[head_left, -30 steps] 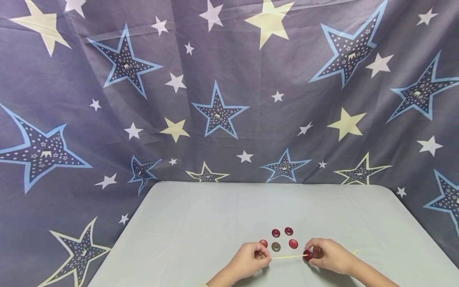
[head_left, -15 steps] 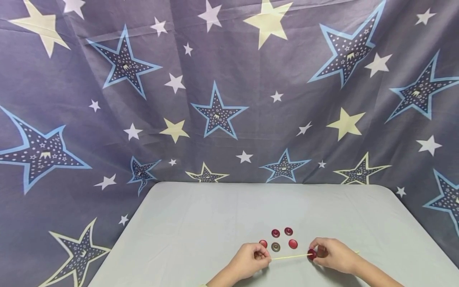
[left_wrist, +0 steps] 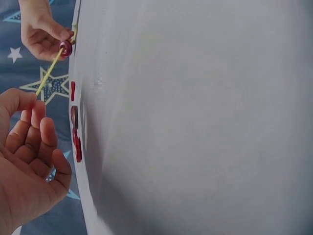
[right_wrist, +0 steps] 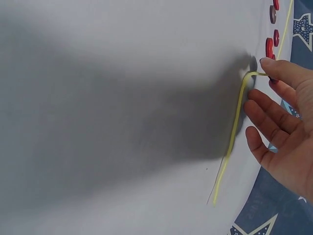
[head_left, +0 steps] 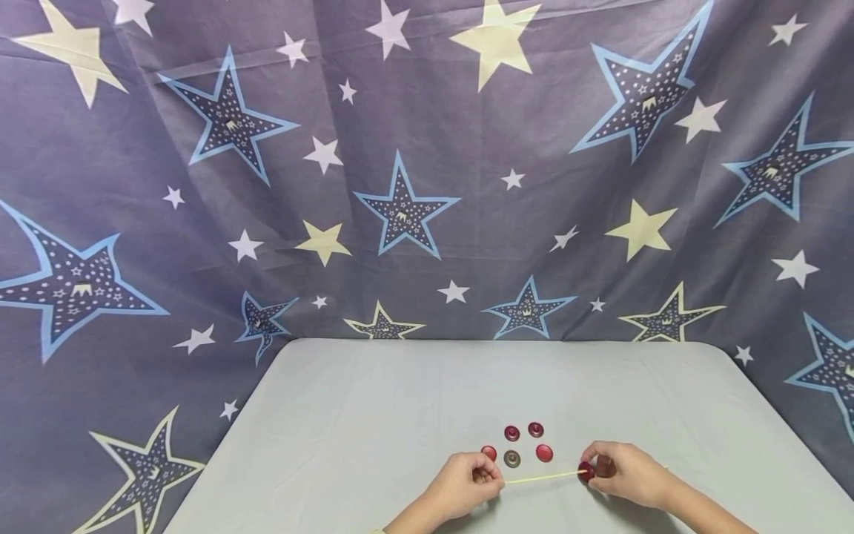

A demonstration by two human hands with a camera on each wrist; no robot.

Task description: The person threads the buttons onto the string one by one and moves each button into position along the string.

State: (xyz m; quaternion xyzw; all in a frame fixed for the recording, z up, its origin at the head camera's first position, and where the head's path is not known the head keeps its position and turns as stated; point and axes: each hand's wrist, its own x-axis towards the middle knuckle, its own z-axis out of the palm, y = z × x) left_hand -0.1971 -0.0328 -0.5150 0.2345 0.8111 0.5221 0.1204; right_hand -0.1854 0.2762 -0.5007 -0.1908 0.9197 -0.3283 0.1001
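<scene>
My left hand pinches one end of a yellow string between thumb and forefinger. The string runs taut to a dark red button, which my right hand holds by its edge with thumb and forefinger. In the left wrist view the string enters the middle of that button, and more string shows beyond it. From the right hand's fingertips the other stretch of string trails loosely over the table in the right wrist view, with a thin strand beside its end.
Past the hands lie several loose buttons: a red one beside the left fingers, dark red ones, a brown one and another red one. The pale-covered table meets a star-patterned cloth behind.
My right hand has moved a little to the right with the dark red button, lengthening the string between the hands. The left hand has stayed nearly still, and the loose buttons have not moved.
</scene>
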